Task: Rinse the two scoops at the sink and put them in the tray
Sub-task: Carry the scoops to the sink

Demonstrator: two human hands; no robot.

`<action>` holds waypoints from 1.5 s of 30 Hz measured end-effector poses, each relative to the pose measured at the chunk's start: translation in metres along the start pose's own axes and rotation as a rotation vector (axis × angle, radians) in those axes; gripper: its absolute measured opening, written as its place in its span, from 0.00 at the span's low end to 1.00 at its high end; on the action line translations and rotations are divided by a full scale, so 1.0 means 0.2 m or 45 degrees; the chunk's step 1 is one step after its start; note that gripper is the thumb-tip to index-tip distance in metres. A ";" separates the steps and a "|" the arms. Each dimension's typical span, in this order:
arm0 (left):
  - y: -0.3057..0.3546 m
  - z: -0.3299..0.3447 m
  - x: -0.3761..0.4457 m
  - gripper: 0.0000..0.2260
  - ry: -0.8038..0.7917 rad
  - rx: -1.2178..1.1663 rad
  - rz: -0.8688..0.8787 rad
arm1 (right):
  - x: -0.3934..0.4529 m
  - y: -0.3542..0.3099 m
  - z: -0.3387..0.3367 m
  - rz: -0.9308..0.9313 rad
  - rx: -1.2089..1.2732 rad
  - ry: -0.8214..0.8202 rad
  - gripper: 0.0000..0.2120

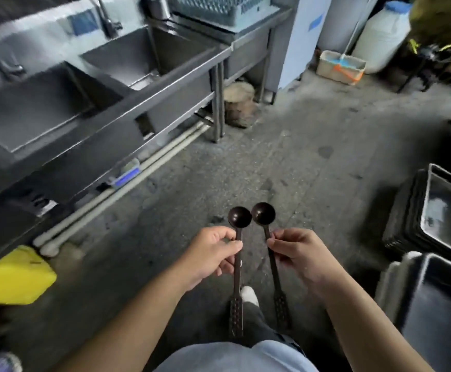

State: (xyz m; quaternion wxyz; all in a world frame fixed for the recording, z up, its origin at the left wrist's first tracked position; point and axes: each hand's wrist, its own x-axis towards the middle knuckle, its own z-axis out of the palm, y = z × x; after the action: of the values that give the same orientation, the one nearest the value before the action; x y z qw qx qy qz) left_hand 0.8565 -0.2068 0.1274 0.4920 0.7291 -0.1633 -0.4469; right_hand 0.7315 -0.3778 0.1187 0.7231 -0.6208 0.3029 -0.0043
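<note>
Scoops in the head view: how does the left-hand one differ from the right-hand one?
The left scoop is pinched by the left hand with its handle near vertical; the right scoop, pinched by the right hand, slants, its bowl leaning toward the other. The right scoop's bowl sits slightly higher in frame. Shared: dark round bowls facing up, long thin handles with perforated ends, bowls almost touching, both held over the floor, away from the sink.

My left hand [213, 253] pinches a dark brown long-handled plastic scoop [238, 237], my right hand [297, 253] pinches a 2nd matching scoop [268, 232], both w/ bowls up & nearly touching over the grey concrete floor [286, 157]. Stainless steel double sink [127, 103] sits upper left, stacked black rectangular trays [417, 218] at right, yellow flat thing [12, 277] lower left.
</note>
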 end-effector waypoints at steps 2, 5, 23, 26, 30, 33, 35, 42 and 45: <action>0.05 -0.12 0.09 0.04 0.142 -0.065 -0.017 | 0.24 -0.12 0.05 0.007 -0.063 -0.130 0.04; 0.12 -0.29 0.19 0.05 0.354 -0.157 -0.026 | 0.55 -0.29 0.15 0.011 -0.127 -0.305 0.04; 0.07 -1.42 0.40 0.04 1.124 -0.546 -0.034 | 1.63 -0.81 1.30 0.017 -0.468 -1.012 0.05; 0.09 -1.68 0.48 0.02 1.138 -0.564 -0.035 | 1.81 -0.89 1.51 0.004 -0.513 -1.009 0.05; 0.15 -2.02 0.59 0.05 1.122 -0.541 -0.015 | 2.04 -1.01 1.77 0.003 -0.458 -1.011 0.05; 0.17 -2.24 0.66 0.04 1.126 -0.520 -0.030 | 2.20 -1.09 1.94 0.028 -0.424 -1.001 0.07; 0.17 -2.37 0.71 0.04 1.124 -0.524 -0.039 | 2.31 -1.14 2.03 0.032 -0.421 -0.993 0.07; 0.15 -2.89 0.99 0.05 1.135 -0.601 -0.095 | 2.83 -1.26 2.42 0.146 -0.436 -1.054 0.10; 0.15 -3.13 1.15 0.07 1.223 -0.647 -0.153 | 3.10 -1.31 2.62 0.136 -0.549 -1.087 0.08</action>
State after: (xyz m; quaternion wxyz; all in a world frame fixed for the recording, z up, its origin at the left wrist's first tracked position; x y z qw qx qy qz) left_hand 1.4975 -0.0181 0.1135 0.6455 0.7174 0.2347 -0.1166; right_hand 1.5669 -0.2066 0.1094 0.6368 -0.6864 0.0045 0.3511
